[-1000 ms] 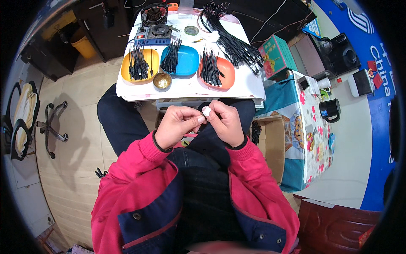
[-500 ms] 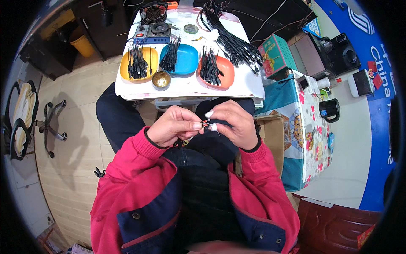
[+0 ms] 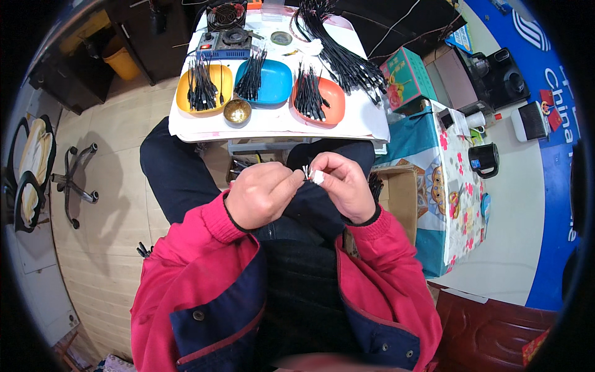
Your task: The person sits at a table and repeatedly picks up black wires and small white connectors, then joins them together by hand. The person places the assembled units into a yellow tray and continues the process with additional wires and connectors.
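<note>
Over my lap, just in front of the table edge, both hands meet fingertip to fingertip. My left hand [image 3: 263, 193] is closed in a pinch on the end of a thin cable, with its back turned up. From between the fingers stick short wire ends [image 3: 305, 171], with pale tips. My right hand [image 3: 342, 186] pinches at these same wires with thumb and forefinger; a white wrap covers its thumb tip. Most of the cable is hidden behind the hands. Black cables lie bundled in a yellow tray [image 3: 181, 99], a blue tray [image 3: 282, 90] and an orange tray [image 3: 336, 102] on the table.
A small brass-coloured bowl [image 3: 237, 111] stands at the table's near edge. Behind the trays are a blue-based device [image 3: 223, 53], a fan [image 3: 225, 17] and a big heap of black cables [image 3: 347, 59]. To the right, a cardboard box [image 3: 400, 195] adjoins a cloth-covered table [image 3: 455, 186].
My left hand has rolled over so its back faces up and hides more of the cable. My right fingers have curled in closer around the wire ends.
</note>
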Action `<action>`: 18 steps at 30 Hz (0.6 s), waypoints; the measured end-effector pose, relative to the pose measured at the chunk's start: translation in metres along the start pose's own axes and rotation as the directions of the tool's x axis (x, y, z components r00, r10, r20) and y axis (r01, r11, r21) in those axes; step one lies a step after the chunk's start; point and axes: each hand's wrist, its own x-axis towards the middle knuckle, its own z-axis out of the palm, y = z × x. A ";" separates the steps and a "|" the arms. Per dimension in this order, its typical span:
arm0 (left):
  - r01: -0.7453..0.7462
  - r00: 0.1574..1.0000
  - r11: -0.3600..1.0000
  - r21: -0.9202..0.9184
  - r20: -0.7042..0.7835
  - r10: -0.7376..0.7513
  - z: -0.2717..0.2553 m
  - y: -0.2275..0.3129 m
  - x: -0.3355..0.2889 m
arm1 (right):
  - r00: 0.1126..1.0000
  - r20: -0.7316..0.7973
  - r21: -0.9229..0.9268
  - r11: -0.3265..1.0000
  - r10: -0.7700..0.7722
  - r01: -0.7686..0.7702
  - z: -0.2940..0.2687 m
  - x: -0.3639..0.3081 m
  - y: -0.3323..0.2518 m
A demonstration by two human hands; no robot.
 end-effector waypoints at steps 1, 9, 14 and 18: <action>0.042 0.999 0.999 -0.031 0.003 -0.042 0.000 0.000 0.000 | 0.988 0.020 0.225 0.962 0.153 -0.154 0.000 -0.001 0.001; 0.495 0.863 0.725 -0.479 0.177 -0.473 -0.003 0.000 0.000 | 0.801 0.261 -0.846 0.273 -0.538 0.459 0.001 0.000 -0.020; 0.396 0.915 0.833 -0.385 0.092 -0.393 0.001 0.001 -0.002 | 0.885 0.156 -0.816 0.448 -0.439 0.366 0.002 0.001 -0.011; 0.104 0.994 0.995 -0.001 -0.016 -0.104 0.009 0.003 -0.006 | 0.965 0.041 -0.006 0.966 0.259 -0.259 -0.005 0.000 0.000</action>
